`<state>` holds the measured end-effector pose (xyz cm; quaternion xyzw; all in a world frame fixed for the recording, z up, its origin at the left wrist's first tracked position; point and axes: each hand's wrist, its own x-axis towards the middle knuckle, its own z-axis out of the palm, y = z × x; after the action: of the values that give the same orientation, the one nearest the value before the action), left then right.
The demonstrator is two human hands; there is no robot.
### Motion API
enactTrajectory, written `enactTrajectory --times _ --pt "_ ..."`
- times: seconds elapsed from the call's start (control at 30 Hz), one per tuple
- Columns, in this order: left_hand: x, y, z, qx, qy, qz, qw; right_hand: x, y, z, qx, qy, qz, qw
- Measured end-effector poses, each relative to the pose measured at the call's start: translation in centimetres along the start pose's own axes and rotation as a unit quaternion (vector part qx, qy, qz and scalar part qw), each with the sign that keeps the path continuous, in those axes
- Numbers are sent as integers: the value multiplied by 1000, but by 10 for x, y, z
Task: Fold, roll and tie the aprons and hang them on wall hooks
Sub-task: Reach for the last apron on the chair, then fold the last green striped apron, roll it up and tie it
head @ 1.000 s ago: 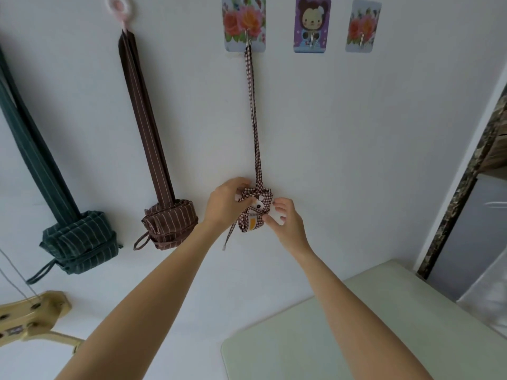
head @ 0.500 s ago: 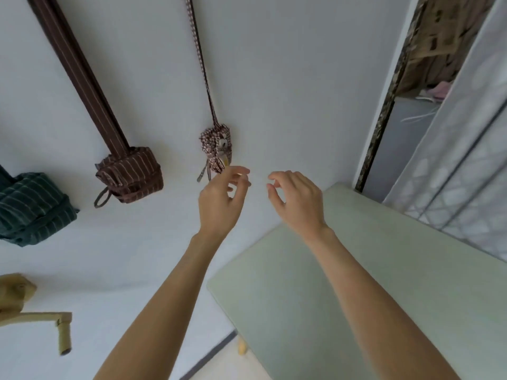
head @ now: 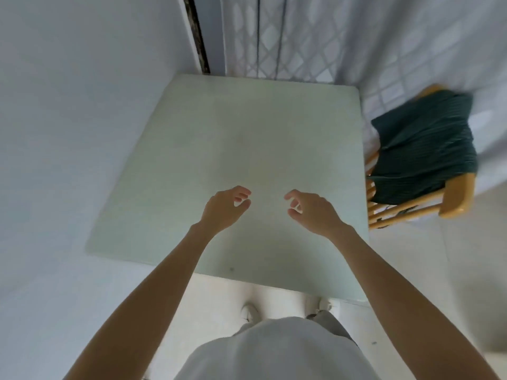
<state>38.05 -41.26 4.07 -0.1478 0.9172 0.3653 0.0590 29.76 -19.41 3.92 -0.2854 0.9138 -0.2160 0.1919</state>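
Here both hands, left hand [head: 223, 208] and right hand [head: 312, 212], hover empty over table [head: 192, 133].

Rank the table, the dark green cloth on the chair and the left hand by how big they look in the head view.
1. table, by far the largest.
2. dark green cloth, draped over the chair.
3. left hand, smallest, though nearer the camera than the table.

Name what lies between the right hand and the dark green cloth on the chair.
In the head view, only bare pale green table and its right edge separate the right hand from the dark green cloth on the wooden chair.
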Motion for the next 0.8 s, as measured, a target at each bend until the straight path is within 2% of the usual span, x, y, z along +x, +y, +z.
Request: enactTrajectory --times 0.13,0.27,0.43,0.47,0.53,0.63,0.8 --pt "41 68 59 -48 -27 55 997 -29 80 -39 8 32 16 999" --pt "93 148 126 -47 -109 105 987 -42 175 -101 -25 93 27 995" --pt "155 252 220 -55 -134 106 984 -33 314 -177 -79 152 44 984" --pt "157 257 224 -56 -130 101 985 -30 323 -178 -92 160 44 982" --pt "178 287 254 -50 -129 93 986 -21 363 -195 -102 148 64 982" --pt "215 325 295 -19 -143 95 985 1 412 -218 -71 87 99 989" --pt "272 361 330 -5 -137 112 984 52 452 -250 -59 87 70 992"
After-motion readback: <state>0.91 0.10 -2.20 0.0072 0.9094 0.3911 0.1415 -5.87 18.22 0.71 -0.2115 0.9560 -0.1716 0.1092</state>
